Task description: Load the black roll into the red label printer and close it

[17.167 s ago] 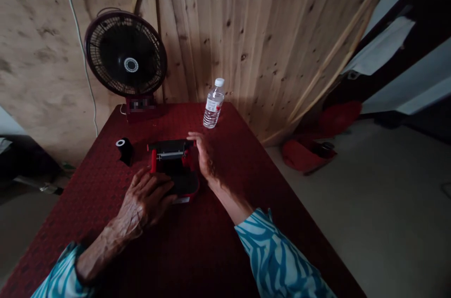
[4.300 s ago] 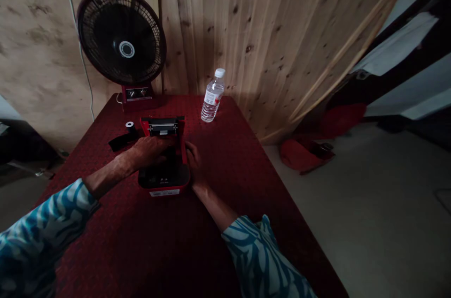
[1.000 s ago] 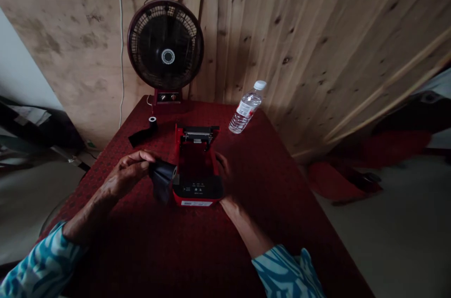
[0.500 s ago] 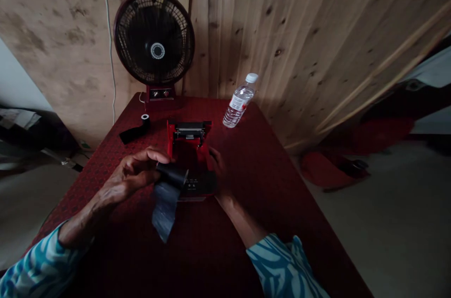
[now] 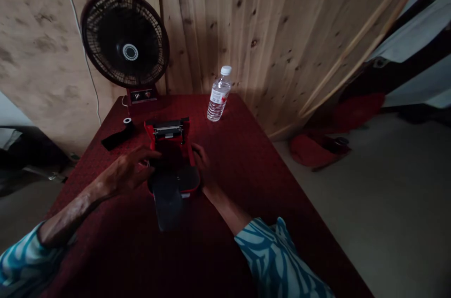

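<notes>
A red and black thermal printer (image 5: pixel 169 148) stands on the table with its lid open and upright at the far side. A black ribbon strip (image 5: pixel 167 206) hangs from its open compartment over the front edge. The upper end of the strip lies in shadow and is hard to see. My left hand (image 5: pixel 128 169) is at the printer's left side, fingers stretched toward the compartment and nothing visible in them. My right hand (image 5: pixel 200 164) grips the printer's right wall. A small black roll with a white core (image 5: pixel 118 137) lies beyond my left hand.
The table (image 5: pixel 246 185) has a red patterned cover. A black electric fan (image 5: pixel 125 40) stands at its back left, and a plastic water bottle (image 5: pixel 219 94) at the back. Wooden boards rise behind. Red cloth (image 5: pixel 310 150) lies on the floor at right.
The black ribbon has left my left hand's grip and now hangs from the printer over its front. My left hand has moved left of it, and the view has swung left.
</notes>
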A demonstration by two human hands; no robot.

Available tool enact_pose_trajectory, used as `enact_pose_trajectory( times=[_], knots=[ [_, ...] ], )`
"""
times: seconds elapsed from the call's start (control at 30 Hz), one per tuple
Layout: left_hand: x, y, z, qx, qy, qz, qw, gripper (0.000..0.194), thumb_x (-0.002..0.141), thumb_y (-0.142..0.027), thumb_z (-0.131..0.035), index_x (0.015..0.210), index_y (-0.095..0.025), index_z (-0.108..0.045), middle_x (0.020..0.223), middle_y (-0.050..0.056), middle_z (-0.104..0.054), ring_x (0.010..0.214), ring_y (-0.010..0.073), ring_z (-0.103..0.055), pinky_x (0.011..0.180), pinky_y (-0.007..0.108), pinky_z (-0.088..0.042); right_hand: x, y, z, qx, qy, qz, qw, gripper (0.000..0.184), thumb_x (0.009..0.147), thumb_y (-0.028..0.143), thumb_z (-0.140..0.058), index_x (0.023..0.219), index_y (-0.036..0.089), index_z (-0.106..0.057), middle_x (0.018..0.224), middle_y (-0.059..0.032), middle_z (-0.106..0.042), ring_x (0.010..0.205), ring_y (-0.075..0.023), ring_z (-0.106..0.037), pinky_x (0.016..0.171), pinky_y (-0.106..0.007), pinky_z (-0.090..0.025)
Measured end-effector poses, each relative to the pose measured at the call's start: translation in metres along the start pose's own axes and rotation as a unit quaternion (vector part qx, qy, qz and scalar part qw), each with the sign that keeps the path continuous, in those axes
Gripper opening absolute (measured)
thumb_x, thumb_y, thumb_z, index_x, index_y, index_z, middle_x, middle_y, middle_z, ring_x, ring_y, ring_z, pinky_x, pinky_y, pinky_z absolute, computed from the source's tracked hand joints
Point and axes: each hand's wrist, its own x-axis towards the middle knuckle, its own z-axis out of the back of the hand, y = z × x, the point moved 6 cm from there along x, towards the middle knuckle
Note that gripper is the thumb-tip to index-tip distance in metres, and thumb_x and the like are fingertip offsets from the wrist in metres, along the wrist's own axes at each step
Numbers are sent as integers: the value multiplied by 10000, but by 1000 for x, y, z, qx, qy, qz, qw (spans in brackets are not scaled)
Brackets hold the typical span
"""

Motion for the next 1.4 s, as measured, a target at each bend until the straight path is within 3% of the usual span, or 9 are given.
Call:
enact_pose_trajectory(
  times=[0.23,0.37,0.57,0.73,1.13,1.27,1.4],
  knots=[
    [9,-11,6,67,22,-10,997,270,795,-321,-624,1039,-271,-726,863,24,-738,698,197,-663,708,299,-512,3,-2,1,-18,4,9,1000,328,851,393,-523,1105,246,-668,1157,-42,-686,1121,-210,-603,1012,-385,-436],
    [19,-4,3,85,29,21,996,278,774,-292,-620,1032,-256,-718,909,29,-739,757,213,-676,727,320,-522,2,2,0,-14,3,13,1000,326,854,393,-516,1107,253,-667,1171,-37,-686,1122,-201,-600,1014,-374,-436],
    [40,-5,-18,147,-1,-32,989,281,758,-184,-576,1013,-227,-685,992,63,-734,920,256,-682,827,356,-516,0,6,0,-13,3,8,1000,315,852,397,-522,1095,260,-671,1159,-34,-689,1114,-206,-602,1013,-380,-437],
    [55,5,-31,229,49,13,972,276,729,-137,-564,941,-261,-688,908,37,-728,841,250,-679,693,305,-491,0,6,1,-15,2,14,1000,317,855,393,-518,1101,261,-668,1150,-30,-694,1115,-204,-602,1010,-371,-439],
    [79,19,-46,174,123,21,977,186,681,-86,-610,722,-233,-717,729,48,-696,688,242,-633,626,306,-431,2,1,2,-23,6,25,999,317,857,398,-516,1102,266,-669,1165,-31,-690,1135,-206,-598,1032,-383,-430],
    [68,4,-32,123,121,0,985,183,787,-168,-603,872,-234,-751,838,32,-747,745,223,-674,706,299,-473,2,3,1,-20,0,22,1000,320,849,399,-516,1091,262,-674,1155,-26,-699,1122,-204,-605,1022,-377,-441],
    [30,-18,-9,32,41,-18,998,283,898,-399,-563,1078,-246,-721,1025,49,-744,886,239,-686,775,302,-502,1,5,0,-15,-5,15,1000,319,841,389,-517,1088,264,-677,1153,-28,-703,1113,-207,-608,1007,-378,-453]
  ],
)
